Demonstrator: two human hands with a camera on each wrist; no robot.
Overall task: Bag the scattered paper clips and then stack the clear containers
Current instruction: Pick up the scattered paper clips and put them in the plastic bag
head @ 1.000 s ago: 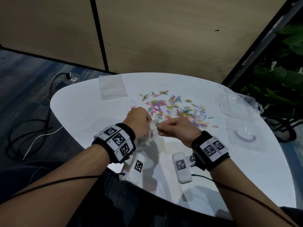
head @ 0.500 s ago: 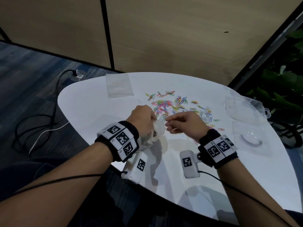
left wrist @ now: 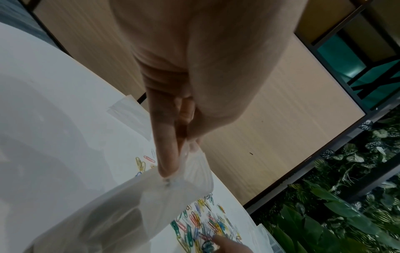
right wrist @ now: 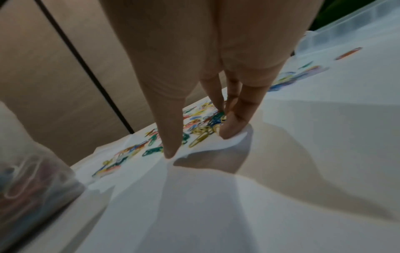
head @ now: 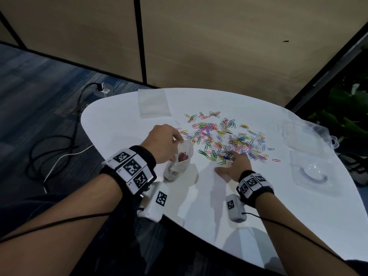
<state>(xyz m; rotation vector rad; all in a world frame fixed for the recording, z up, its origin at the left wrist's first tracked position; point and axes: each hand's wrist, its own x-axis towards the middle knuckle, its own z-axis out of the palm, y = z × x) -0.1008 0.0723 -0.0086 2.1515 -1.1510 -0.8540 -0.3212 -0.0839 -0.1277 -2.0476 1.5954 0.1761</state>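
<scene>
1. on the worktop (head: 123,124), the right hand (head: 236,166) has left the bag (head: 182,156) and now reaches, grip released, into the paper clips (head: 225,136).
2. the left hand (head: 162,144) still pinches the bag open; most clips are still loose.

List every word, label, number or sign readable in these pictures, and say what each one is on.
No words or numbers can be read.
Left wristband: black-and-white square code markers, with tiny characters beside them too small to read.
Right wristband: the same kind of markers, no legible text.
Two white camera boxes: one code marker each.
Bag, paper clips, clear containers: no print visible.
</scene>
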